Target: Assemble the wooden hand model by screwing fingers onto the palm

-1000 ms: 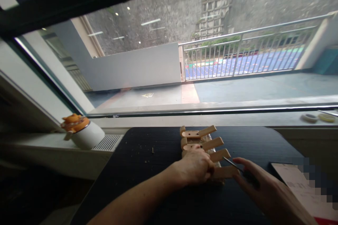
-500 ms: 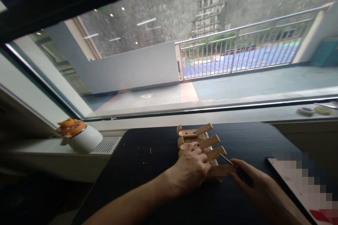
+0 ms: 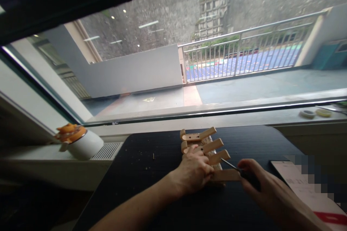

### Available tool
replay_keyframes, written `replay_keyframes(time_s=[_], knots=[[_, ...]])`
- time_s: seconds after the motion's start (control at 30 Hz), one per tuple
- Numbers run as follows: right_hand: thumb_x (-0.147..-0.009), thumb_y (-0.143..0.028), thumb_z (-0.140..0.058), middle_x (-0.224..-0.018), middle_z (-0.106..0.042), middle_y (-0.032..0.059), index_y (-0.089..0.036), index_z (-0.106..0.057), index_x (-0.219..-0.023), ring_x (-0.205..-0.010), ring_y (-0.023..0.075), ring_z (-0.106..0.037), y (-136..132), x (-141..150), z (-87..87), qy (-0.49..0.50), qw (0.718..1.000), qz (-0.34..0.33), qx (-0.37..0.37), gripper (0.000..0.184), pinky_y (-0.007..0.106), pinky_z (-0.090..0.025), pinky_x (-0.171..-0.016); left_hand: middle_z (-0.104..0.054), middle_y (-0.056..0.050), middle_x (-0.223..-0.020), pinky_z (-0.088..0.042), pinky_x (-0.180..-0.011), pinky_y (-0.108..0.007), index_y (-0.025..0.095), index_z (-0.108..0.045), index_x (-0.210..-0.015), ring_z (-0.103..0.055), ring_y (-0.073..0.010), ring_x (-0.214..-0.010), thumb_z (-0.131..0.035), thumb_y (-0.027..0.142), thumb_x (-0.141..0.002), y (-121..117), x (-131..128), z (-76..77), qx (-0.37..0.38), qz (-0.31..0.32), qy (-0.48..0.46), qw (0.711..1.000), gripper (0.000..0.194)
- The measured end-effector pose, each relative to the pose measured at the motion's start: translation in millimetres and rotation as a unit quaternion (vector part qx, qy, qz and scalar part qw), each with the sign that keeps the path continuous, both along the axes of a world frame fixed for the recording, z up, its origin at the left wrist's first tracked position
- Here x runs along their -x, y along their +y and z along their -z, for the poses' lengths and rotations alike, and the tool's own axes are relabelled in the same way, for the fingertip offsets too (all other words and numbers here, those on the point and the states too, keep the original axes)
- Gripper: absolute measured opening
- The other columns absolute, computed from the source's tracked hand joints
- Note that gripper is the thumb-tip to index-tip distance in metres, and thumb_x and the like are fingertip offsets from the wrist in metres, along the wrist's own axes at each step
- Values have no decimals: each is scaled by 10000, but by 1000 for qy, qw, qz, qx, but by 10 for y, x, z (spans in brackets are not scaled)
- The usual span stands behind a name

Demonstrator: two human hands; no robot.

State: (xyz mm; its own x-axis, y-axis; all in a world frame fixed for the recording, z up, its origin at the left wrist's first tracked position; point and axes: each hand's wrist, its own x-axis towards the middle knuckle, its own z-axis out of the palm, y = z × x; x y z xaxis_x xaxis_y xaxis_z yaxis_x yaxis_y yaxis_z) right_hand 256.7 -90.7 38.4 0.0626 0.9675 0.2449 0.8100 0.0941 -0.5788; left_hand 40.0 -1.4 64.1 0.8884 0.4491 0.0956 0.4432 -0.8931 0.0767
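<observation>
A wooden hook rack [image 3: 194,137] lies on the dark table, with several pale wooden hooks fixed across a rough, bark-like board. Dark screw heads show on the far hooks. My left hand [image 3: 193,171] is closed over the near part of the rack and covers the middle of the hooks there. In my right hand [image 3: 264,187] is a screwdriver [image 3: 230,164] with a dark handle and a thin metal shaft. Its tip points left, at the second-nearest hook; I cannot tell whether it touches a screw. A small screw [image 3: 153,156] stands or lies left of the rack.
The black table [image 3: 130,187] has small wood crumbs on its left side. A pinkish printed sheet or box [image 3: 298,184] is at the right. On the sill are a white pot with an orange animal top [image 3: 84,144] and tape rolls [image 3: 307,114]. A large window stands behind.
The whole view has shifted slightly, so the rack and hands appear further left. Both hands keep their holds, and the screwdriver stays at the same hook with its tip slightly further in.
</observation>
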Motion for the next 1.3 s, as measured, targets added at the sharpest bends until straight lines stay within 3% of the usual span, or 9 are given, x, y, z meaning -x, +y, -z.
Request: replay_keyframes(time_s=[0.17, 0.47, 0.57, 0.8, 1.13, 1.3], knots=[[-788, -197, -482, -800, -657, -14, -295, -669, -870, -551, 108, -606, -56, 6, -336, -108, 983, -139, -53, 227, 200, -443, -511, -678, -25, -892, -249, -1044, -515, 225, -695, -836, -571, -212, -942, -539, 313, -866, -17, -7, 30, -4, -7, -14, 1000, 181], [-769, -117, -432, -633, -623, -18, -313, -700, -845, -378, 91, -519, -7, 158, -599, -228, 943, -182, -162, 341, 216, -316, -370, -681, -36, -918, -234, -1053, -524, 222, -679, -902, -559, -229, -985, -553, 307, -848, -39, -3, 37, -14, -3, -19, 1000, 162], [-756, -87, -402, -613, -608, -24, -314, -691, -896, -338, 84, -470, -13, 211, -617, -219, 938, -188, -192, 394, 215, -292, -340, -683, -29, -923, -220, -1061, -530, 217, -677, -902, -561, -235, -995, -561, 299, -837, -38, -4, 38, -15, -3, -21, 1000, 156], [-757, -57, -358, -676, -603, -3, -261, -657, -817, -464, 94, -549, 4, 276, -489, -156, 955, -194, -163, 366, 182, -398, -442, -686, -34, -935, -221, -1058, -551, 214, -673, -949, -560, -248, -1017, -573, 290, -825, -38, 2, 52, -5, -9, -20, 1000, 176], [-787, -46, -342, -743, -607, -5, -312, -651, -1007, -506, 109, -552, -26, 244, -409, -154, 961, -203, -105, 464, 194, -419, -481, -691, -23, -868, -203, -1078, -530, 191, -666, -818, -580, -219, -957, -565, 284, -817, -43, -11, 54, -2, -19, -28, 999, 137], [-724, -30, -353, -730, -641, -8, -296, -679, -902, -442, 94, -531, -12, 281, -619, -176, 952, -207, -144, 457, 185, -374, -419, -695, -29, -923, -208, -1072, -544, 207, -677, -892, -576, -238, -998, -568, 285, -816, -45, -17, 40, 16, -22, -18, 999, 155]])
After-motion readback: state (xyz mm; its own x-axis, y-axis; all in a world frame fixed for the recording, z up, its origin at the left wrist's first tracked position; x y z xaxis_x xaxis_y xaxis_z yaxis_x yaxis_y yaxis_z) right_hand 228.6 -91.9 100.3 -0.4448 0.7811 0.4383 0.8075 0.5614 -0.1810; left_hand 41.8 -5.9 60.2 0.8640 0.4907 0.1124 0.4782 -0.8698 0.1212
